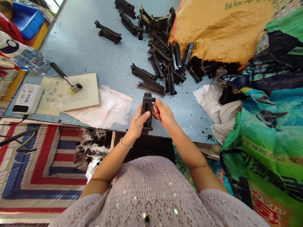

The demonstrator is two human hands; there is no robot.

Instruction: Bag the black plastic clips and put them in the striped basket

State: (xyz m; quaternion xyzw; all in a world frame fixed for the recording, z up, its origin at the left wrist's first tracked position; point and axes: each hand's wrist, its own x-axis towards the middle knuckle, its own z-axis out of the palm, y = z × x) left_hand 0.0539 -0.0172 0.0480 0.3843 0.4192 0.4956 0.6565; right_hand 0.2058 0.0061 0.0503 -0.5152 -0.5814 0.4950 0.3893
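A long black slotted part (147,108) stands nearly upright in the picture at the table's front edge. My left hand (138,122) is wrapped round its left side, the thumb lying across its face. Against the part's upper right side, my right hand (163,114) is closed with curled fingers; whatever it pinches is too small to make out. Beyond my hands lies a loose pile of similar black parts (161,53), and one such part (108,32) lies apart at the upper left.
An orange sack (220,28) lies at the back right, with green-blue bags (272,126) beside the table. On the left are a brush (65,77), a notepad (81,91), crumpled plastic (111,107), a white device (28,98) and a bottle (26,55).
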